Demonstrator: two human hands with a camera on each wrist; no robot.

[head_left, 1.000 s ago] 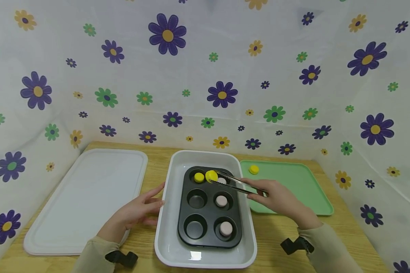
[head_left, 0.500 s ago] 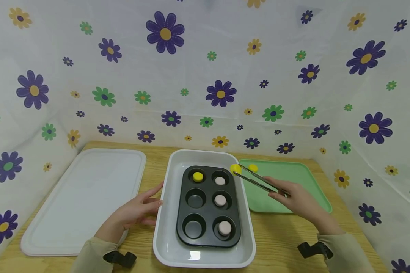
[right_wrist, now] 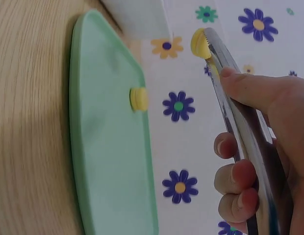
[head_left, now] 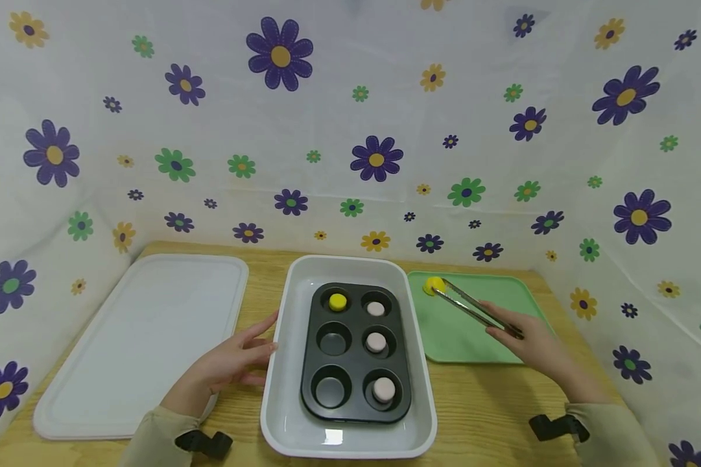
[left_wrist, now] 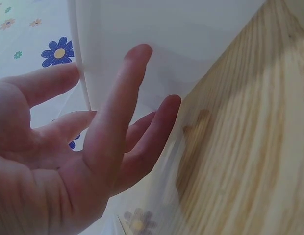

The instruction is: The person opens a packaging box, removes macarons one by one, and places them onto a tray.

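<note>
My right hand (head_left: pixel 528 340) grips metal tongs (head_left: pixel 480 310), whose tips pinch a yellow macaron (right_wrist: pixel 200 44). In the head view it overlaps a second yellow macaron (right_wrist: pixel 139 99) that sits near the green tray's edge. With fingers spread, my left hand (head_left: pixel 233 360) touches the left wall of the white basin (head_left: pixel 280 389); the left wrist view shows its fingertips at that wall. Inside the basin lies a dark muffin tin (head_left: pixel 355 363). A yellow macaron (head_left: pixel 337 302) is in its back-left cup, and three pale pink macarons (head_left: pixel 376 342) fill the right-hand column, one per cup.
On the right of the wooden table (head_left: pixel 473 415) lies the green tray (head_left: pixel 473 344), beside the basin. A large white board-like tray (head_left: pixel 146 344) lies on the left. Behind and around hangs a white flowered cloth (head_left: pixel 327 117).
My right hand has moved right with the tongs, carrying the yellow macaron from over the muffin tin, past the basin's rim, to above the green tray. The left hand has stayed at the basin.
</note>
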